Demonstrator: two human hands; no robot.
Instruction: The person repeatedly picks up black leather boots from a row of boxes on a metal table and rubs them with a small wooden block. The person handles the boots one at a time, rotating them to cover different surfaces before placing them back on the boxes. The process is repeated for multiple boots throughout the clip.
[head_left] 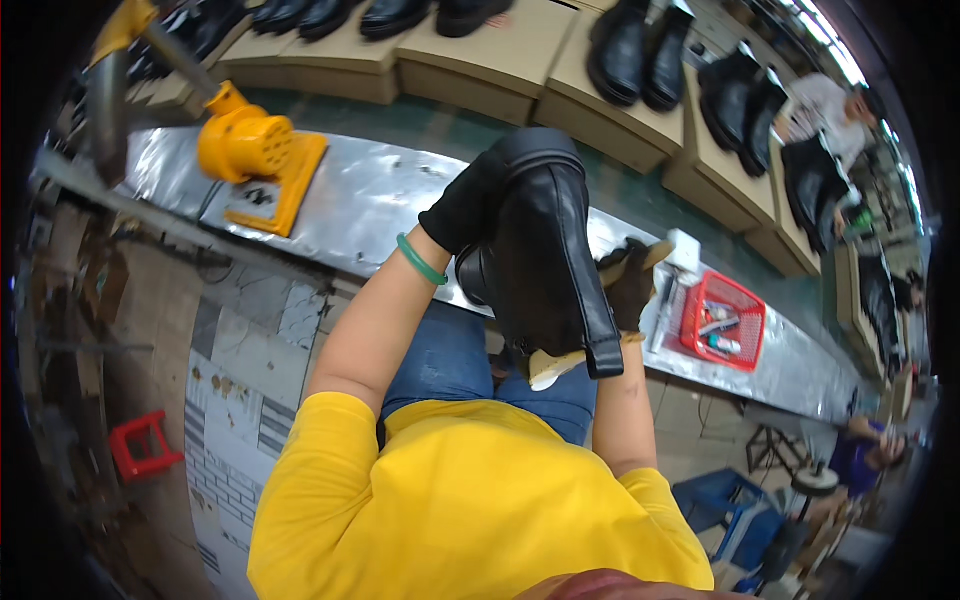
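Note:
A black leather ankle boot [545, 245] is held up in front of me, tilted, with its thick sole end away from me. Its shaft points back toward my body, and some cream-coloured material [552, 368] shows at the shaft's opening. My left hand [470, 203], in a black glove below a green bangle [420, 260], grips the boot on its left side; the fingers are partly hidden. To the right of the boot is my right hand [628, 288], in a dark glove with tan parts. Its fingers are spread, and the boot partly covers it.
A metal-topped bench [375, 195] runs across in front of me, bearing a yellow machine [250, 150] at left and a red basket [722, 320] of small tools and tubes at right. Beyond, several black boots stand on cardboard boxes [490, 55]. A red stool [145, 445] stands lower left; people are at right.

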